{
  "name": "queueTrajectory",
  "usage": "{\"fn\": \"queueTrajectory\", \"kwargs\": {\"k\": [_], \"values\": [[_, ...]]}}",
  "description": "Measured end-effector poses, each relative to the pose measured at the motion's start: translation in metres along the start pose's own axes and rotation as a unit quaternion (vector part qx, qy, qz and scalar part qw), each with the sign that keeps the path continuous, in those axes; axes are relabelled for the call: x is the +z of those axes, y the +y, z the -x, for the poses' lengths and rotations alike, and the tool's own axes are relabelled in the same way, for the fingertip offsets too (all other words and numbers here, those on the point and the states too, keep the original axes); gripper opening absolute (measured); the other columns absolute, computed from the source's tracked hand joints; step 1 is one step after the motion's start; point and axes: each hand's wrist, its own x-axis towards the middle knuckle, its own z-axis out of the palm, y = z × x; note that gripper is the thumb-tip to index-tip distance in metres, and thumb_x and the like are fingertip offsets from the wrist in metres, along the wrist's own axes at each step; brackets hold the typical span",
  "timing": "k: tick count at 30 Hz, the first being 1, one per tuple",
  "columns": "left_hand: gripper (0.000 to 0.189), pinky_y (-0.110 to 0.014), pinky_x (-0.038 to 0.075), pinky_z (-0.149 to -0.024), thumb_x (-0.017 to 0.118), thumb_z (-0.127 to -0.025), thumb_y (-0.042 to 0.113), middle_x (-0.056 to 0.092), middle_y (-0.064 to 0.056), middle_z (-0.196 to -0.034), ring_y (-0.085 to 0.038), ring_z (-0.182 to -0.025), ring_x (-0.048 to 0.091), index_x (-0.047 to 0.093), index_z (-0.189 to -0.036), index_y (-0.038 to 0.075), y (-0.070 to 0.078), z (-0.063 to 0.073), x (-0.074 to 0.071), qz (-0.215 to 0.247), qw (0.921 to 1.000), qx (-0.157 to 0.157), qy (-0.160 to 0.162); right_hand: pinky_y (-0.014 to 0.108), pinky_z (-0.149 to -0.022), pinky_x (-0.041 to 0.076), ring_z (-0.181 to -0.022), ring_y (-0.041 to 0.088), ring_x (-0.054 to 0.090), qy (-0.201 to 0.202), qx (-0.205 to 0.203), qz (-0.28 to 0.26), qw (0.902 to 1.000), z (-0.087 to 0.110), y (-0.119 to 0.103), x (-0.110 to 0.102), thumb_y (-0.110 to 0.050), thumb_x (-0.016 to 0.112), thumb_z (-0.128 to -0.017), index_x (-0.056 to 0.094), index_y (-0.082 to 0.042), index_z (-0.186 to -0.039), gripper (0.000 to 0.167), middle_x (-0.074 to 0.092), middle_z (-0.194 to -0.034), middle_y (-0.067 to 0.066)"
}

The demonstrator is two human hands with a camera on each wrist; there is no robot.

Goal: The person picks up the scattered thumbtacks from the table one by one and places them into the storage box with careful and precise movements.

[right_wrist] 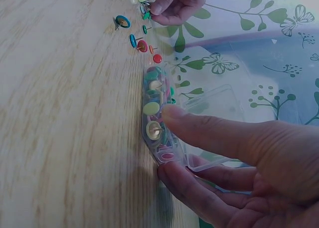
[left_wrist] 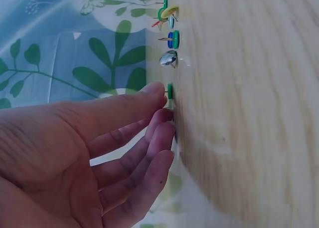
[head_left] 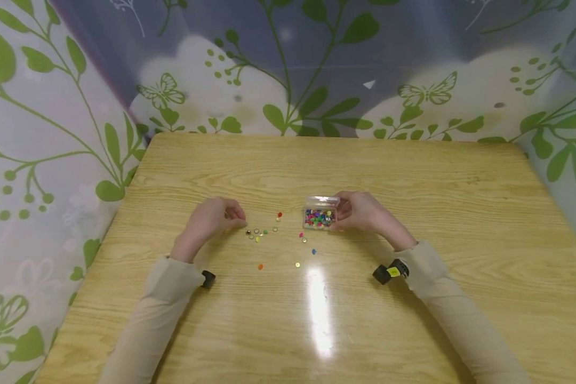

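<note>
Fingers of the left hand half curled at a green tack; I cannot tell whether they pinch it.
Viewed from the head camera, the open clear box of tacks lies at 3 o'clock from those fingertips, its long axis running 9 to 3, the right hand nearer and gripping its 3 o'clock end. The raised lid stands along the box's 12 o'clock edge, not between box and left hand; a red tack lies low between them. A pink tack sits around 8 o'clock of the box, a blue tack at 6.
</note>
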Motion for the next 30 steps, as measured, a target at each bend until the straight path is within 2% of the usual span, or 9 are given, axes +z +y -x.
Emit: {"fn": "queueTrajectory", "kwargs": {"k": [4, 11, 15, 18, 21, 24, 30], "values": [[0.007, -0.04, 0.054, -0.076, 0.074, -0.092, 0.02, 0.075, -0.004, -0.091, -0.022, -0.083, 0.067, 0.075, -0.091, 0.013, 0.0, -0.002, 0.002, -0.004, 0.9999, 0.008, 0.01, 0.039, -0.092, 0.059, -0.105, 0.032, 0.069, -0.002, -0.003, 0.003, 1.0, 0.0, 0.0, 0.0, -0.014, 0.087, -0.079, 0.057, 0.002, -0.133, 0.063, 0.069, -0.116, 0.021], [0.008, -0.037, 0.055, -0.073, 0.065, -0.094, 0.013, 0.073, -0.012, -0.1, -0.025, -0.084, 0.066, 0.069, -0.097, 0.007, 0.007, -0.002, -0.002, 0.023, 0.9988, -0.027, 0.033, 0.039, -0.091, 0.06, -0.103, 0.031, 0.069, -0.001, -0.006, 0.004, 1.0, 0.0, -0.001, 0.0, -0.013, 0.087, -0.079, 0.057, 0.002, -0.133, 0.064, 0.069, -0.115, 0.021], [0.009, -0.042, 0.057, -0.079, 0.067, -0.095, 0.014, 0.074, -0.013, -0.102, -0.029, -0.09, 0.07, 0.07, -0.099, 0.007, 0.011, -0.004, -0.002, 0.035, 0.998, -0.021, 0.049, 0.039, -0.09, 0.06, -0.102, 0.031, 0.07, 0.003, -0.007, 0.005, 1.0, 0.001, 0.0, 0.0, -0.013, 0.088, -0.079, 0.058, 0.003, -0.133, 0.064, 0.069, -0.114, 0.02], [0.007, -0.045, 0.057, -0.084, 0.07, -0.095, 0.016, 0.075, -0.011, -0.102, -0.029, -0.094, 0.071, 0.071, -0.098, 0.01, 0.018, -0.008, 0.003, 0.05, 0.9971, -0.005, 0.058, 0.039, -0.09, 0.06, -0.102, 0.03, 0.069, 0.004, -0.005, 0.004, 1.0, 0.001, -0.001, -0.001, -0.012, 0.088, -0.078, 0.058, 0.002, -0.133, 0.064, 0.069, -0.114, 0.02], [0.005, -0.044, 0.057, -0.084, 0.072, -0.094, 0.016, 0.075, -0.008, -0.1, -0.027, -0.091, 0.072, 0.071, -0.096, 0.012, 0.03, -0.012, 0.009, 0.064, 0.9963, 0.017, 0.054, 0.039, -0.09, 0.06, -0.102, 0.031, 0.07, 0.004, -0.004, 0.003, 1.0, 0.002, -0.001, 0.0, -0.012, 0.088, -0.079, 0.058, 0.003, -0.133, 0.064, 0.07, -0.114, 0.021], [0.003, -0.041, 0.058, -0.083, 0.072, -0.092, 0.013, 0.075, -0.004, -0.096, -0.022, -0.089, 0.072, 0.072, -0.095, 0.013, 0.046, -0.016, 0.017, 0.07, 0.9959, 0.042, 0.039, 0.038, -0.091, 0.06, -0.102, 0.032, 0.07, 0.002, -0.008, 0.002, 1.0, 0.002, -0.001, 0.0, -0.012, 0.087, -0.079, 0.058, 0.003, -0.133, 0.064, 0.07, -0.114, 0.021], [0.011, -0.032, 0.057, -0.079, 0.073, -0.09, 0.007, 0.076, -0.001, -0.092, -0.016, -0.085, 0.071, 0.074, -0.1, 0.012, 0.08, -0.027, 0.034, 0.059, 0.993, 0.101, 0.014, 0.039, -0.09, 0.06, -0.103, 0.032, 0.07, 0.002, -0.012, 0.004, 0.9999, 0.001, 0.0, 0.001, -0.012, 0.088, -0.078, 0.057, 0.003, -0.133, 0.064, 0.07, -0.115, 0.021]]}}
